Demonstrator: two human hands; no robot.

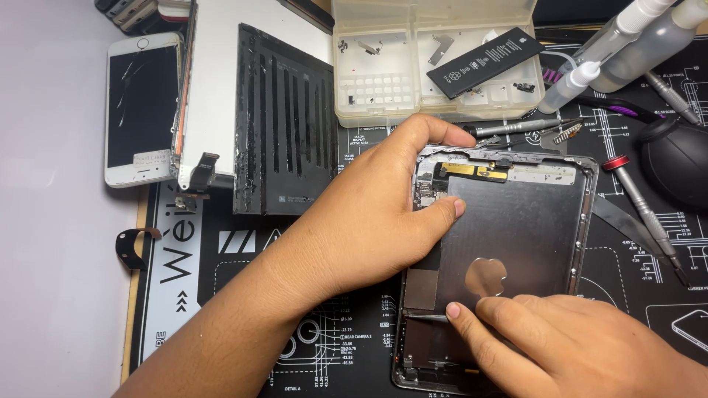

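An opened tablet rear housing (531,221), dark grey metal with a shiny round emblem, lies on the black repair mat (354,346). My left hand (369,214) grips the housing's left edge, thumb lying across its inside, fingers curled over the top corner near a gold flex connector (474,170). At the housing's lower part my right hand (582,346) pinches a thin metal tool (424,318), whose tip points left along the inside of the shell.
A black tablet battery pack (284,121) and a white tablet screen panel (214,81) lie at upper left, beside a cracked white phone (140,107). A clear parts box (435,59) holds a phone battery (490,60). Screwdrivers (645,214), squeeze bottles (627,51) and a black blower (678,158) sit right.
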